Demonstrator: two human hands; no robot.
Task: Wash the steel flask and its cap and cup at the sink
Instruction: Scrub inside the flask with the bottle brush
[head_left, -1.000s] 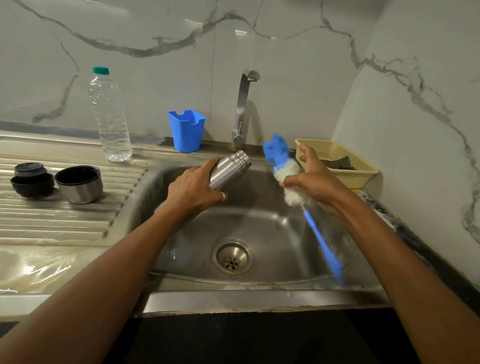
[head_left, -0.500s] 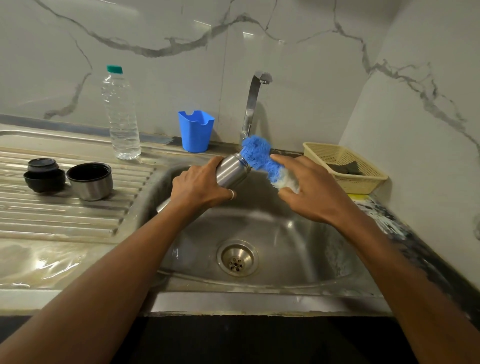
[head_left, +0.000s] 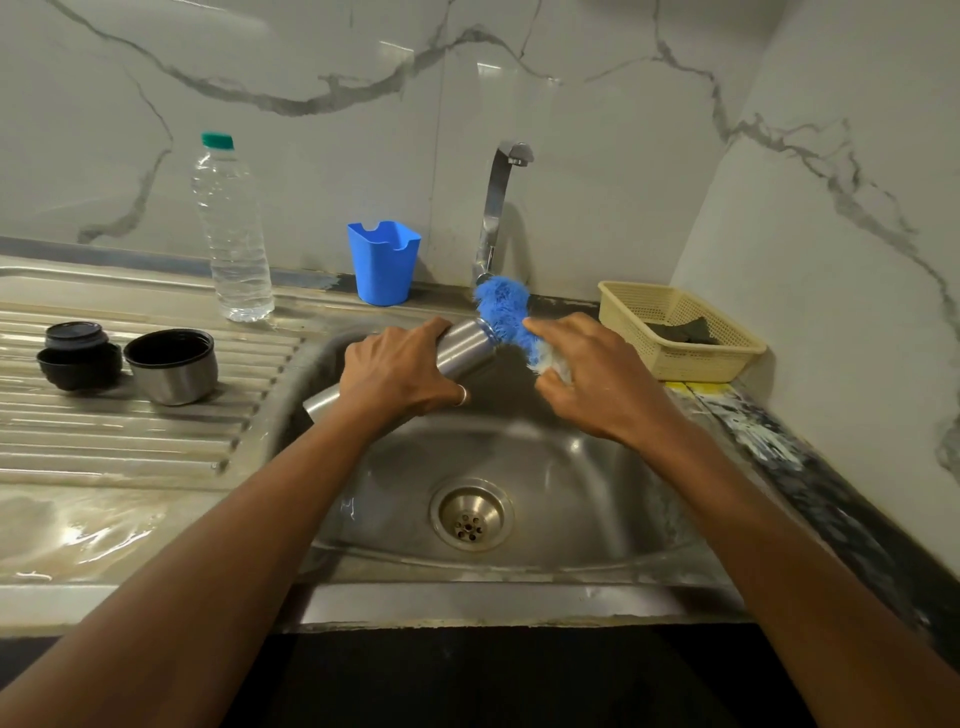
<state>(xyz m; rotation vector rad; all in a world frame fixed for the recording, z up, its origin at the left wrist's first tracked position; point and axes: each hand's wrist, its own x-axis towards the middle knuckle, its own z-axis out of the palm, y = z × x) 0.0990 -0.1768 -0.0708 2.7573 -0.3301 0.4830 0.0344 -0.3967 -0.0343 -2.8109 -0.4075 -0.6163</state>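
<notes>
Fingers (head_left: 434, 328) of the left hand (head_left: 400, 374) are wrapped round the middle of the flask (head_left: 465, 347), which is held tilted over the sink (head_left: 571, 467) with its mouth toward the tap (head_left: 493, 208). The right hand (head_left: 592, 384) grips the brush (head_left: 501, 312) behind its blue head, which touches the flask's mouth. Wet, smooth steel is likely slippery, stiff and light when empty, so a full grip on the body suits it. On the draining surface (head_left: 130, 441) stand one cup (head_left: 174, 371) and two black cap pieces (head_left: 78, 358), touching. There is one flask and one brush.
</notes>
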